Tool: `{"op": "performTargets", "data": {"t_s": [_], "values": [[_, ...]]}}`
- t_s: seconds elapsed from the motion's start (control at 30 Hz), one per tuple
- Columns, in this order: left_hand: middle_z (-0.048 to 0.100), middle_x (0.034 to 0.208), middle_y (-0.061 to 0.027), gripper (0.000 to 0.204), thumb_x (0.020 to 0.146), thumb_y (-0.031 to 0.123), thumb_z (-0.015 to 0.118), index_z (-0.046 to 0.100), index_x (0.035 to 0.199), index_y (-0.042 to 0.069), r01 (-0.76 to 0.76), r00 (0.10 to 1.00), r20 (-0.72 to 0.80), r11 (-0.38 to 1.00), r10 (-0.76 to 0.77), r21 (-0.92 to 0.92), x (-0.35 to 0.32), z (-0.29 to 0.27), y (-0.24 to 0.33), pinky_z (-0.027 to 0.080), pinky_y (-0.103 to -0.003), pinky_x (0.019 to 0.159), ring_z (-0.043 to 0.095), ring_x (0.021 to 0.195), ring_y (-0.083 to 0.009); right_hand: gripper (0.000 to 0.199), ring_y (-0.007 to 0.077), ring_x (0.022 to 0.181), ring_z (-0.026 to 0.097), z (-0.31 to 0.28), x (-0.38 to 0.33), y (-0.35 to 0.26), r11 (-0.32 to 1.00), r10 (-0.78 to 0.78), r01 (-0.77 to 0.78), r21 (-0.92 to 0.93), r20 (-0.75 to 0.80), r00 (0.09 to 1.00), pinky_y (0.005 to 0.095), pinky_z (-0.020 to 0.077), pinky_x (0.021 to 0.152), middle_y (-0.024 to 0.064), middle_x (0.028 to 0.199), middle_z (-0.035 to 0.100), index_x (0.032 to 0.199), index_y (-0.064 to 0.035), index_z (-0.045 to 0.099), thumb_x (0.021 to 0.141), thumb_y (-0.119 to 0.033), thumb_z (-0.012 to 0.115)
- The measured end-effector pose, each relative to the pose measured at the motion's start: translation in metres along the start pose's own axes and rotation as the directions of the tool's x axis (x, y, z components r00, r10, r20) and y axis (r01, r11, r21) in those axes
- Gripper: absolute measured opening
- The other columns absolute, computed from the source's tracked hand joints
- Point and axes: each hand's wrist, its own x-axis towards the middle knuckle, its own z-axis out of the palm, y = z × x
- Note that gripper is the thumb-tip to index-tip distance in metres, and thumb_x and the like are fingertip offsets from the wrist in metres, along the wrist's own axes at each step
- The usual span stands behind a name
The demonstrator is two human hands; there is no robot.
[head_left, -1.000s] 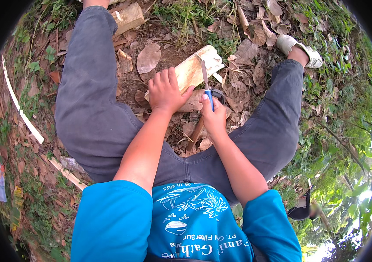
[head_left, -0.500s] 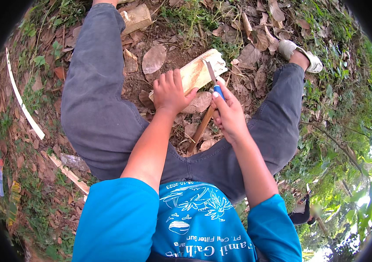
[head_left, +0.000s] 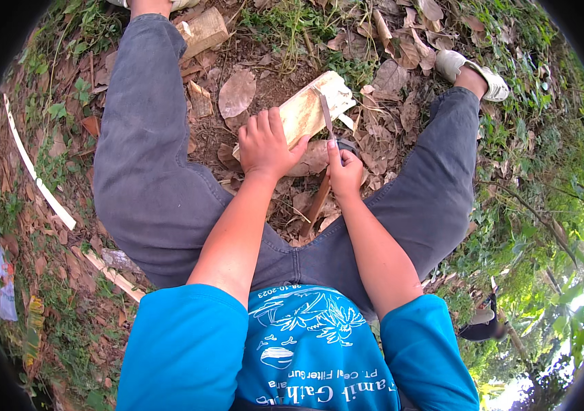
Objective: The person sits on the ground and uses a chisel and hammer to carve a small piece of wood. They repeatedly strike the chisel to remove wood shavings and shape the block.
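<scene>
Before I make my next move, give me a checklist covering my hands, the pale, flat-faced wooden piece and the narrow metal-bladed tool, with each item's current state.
1. Left hand on the pale, flat-faced wooden piece: ok, at its near left end.
2. Right hand closed around the narrow metal-bladed tool: ok.
3. Left hand apart from the blade: ok, a gap shows.
4. Blade tip touching the wood: cannot tell; it overlaps the far right part from above.
5. Ground by the right hand uncluttered: not ok, a straight brown wooden handle lies there.
6. Dark grey trouser legs away from the blade: ok, spread to either side.
</scene>
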Motion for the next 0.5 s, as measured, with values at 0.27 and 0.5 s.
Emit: {"op": "performTargets", "data": {"t_s": [0.27, 0.5], "values": [[0.056, 0.124, -0.011, 0.084, 0.079, 0.062, 0.073, 0.046, 0.136, 0.006, 0.046, 0.995, 0.089, 0.998, -0.043, -0.038, 0.003, -0.003, 0.002, 0.043, -0.048, 0.098, 0.055, 0.115, -0.031, 0.057, 0.0279, 0.058, 0.063, 0.012, 0.01, 0.015, 0.912, -0.287, 0.248, -0.326, -0.075, 0.955, 0.0431, 0.0457, 0.058, 0.0159, 0.062, 0.061, 0.079, 0.0014, 0.065, 0.1, -0.051, 0.063], [0.056, 0.123, -0.0108, 0.083, 0.081, 0.065, 0.07, 0.047, 0.136, 0.006, 0.044, 0.997, 0.066, 0.999, -0.042, -0.019, 0.001, -0.001, 0.001, 0.043, -0.048, 0.097, 0.055, 0.114, -0.0302, 0.041, 0.0205, 0.069, 0.063, 0.01, -0.014, -0.039, 0.989, -0.096, 0.102, -0.111, 0.058, 0.994, 0.0389, 0.0498, 0.067, 0.0113, 0.074, 0.065, 0.103, -0.0005, 0.069, 0.105, -0.04, 0.057]]}}
